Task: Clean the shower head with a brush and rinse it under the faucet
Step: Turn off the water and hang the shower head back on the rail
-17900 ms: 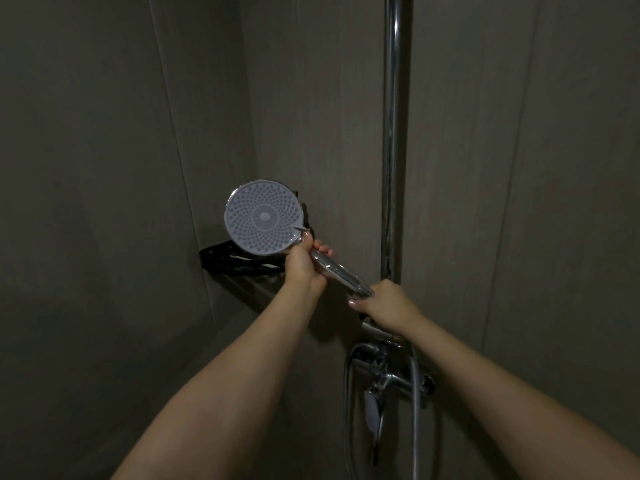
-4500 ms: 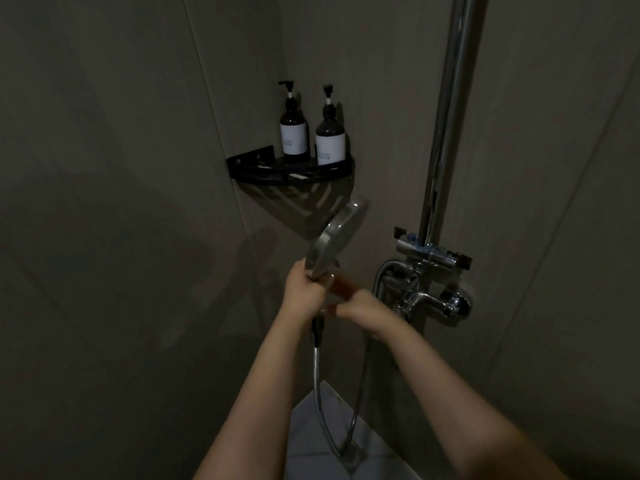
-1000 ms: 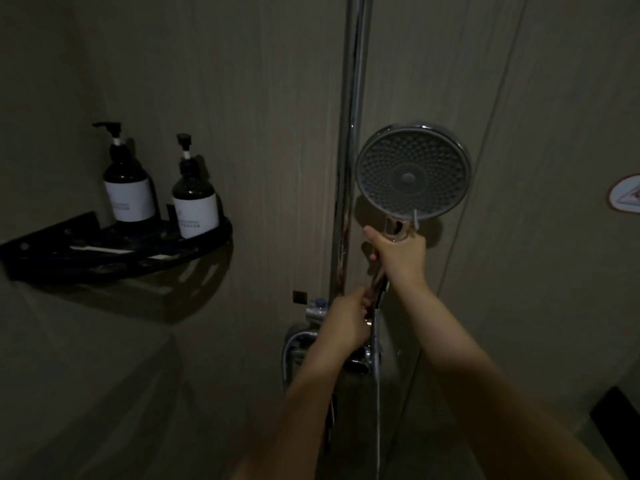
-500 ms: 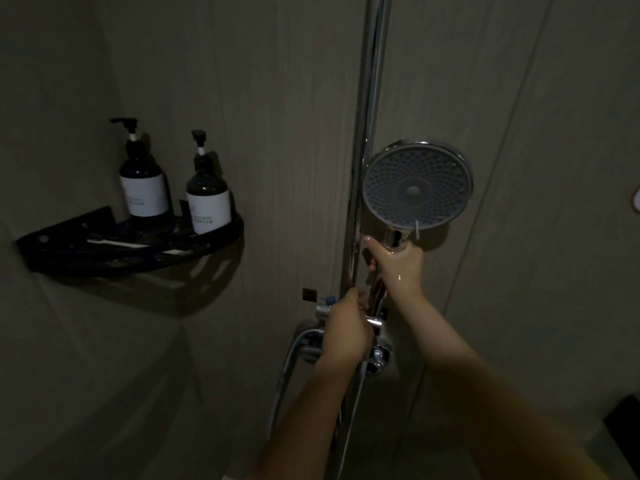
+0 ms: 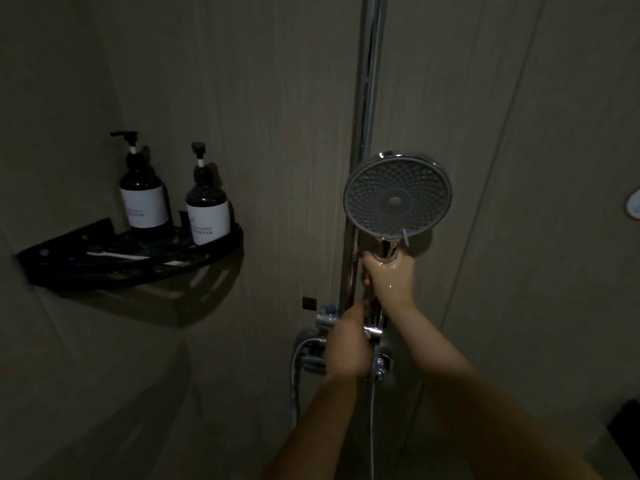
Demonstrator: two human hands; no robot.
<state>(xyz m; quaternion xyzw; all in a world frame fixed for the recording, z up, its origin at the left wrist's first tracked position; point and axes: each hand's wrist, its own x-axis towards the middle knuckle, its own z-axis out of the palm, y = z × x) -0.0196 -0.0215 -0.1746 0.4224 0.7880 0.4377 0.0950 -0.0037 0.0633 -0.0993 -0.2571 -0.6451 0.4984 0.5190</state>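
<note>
Change: since half a second before, the shower head (image 5: 397,196) had stayed up beside the riser pole (image 5: 367,98) with its nozzle face toward the camera, and both hands had kept their places; the view had only shifted slightly.
Shelf: a black corner shelf (image 5: 104,265) was fixed in the corner at the left, well apart from the hands.
Shelf contents: two dark pump bottles stood upright on it, side by side, each with a pale label; the taller bottle (image 5: 142,192) stood left, the shorter bottle (image 5: 207,206) just right of it. How full they were could not be told. A pale thin object lay flat on the shelf floor, too dim to name.
Right grip: the right hand (image 5: 389,278) was clenched round the chrome handle just under the disc, wet and shining.
Left grip: the left hand (image 5: 346,344) was curled round the fittings at the foot of the pole, at the mixer valve (image 5: 313,358); exactly which part it grasped could not be told.
Shower head relative to grip: the round disc sat directly above the right hand, upright, touching or just beside the pole, and above the left hand.
Hose: a thin hose (image 5: 372,427) hung down below the hands.
Wall: grey panels; a small dark square (image 5: 309,303) sat left of the valve.
</note>
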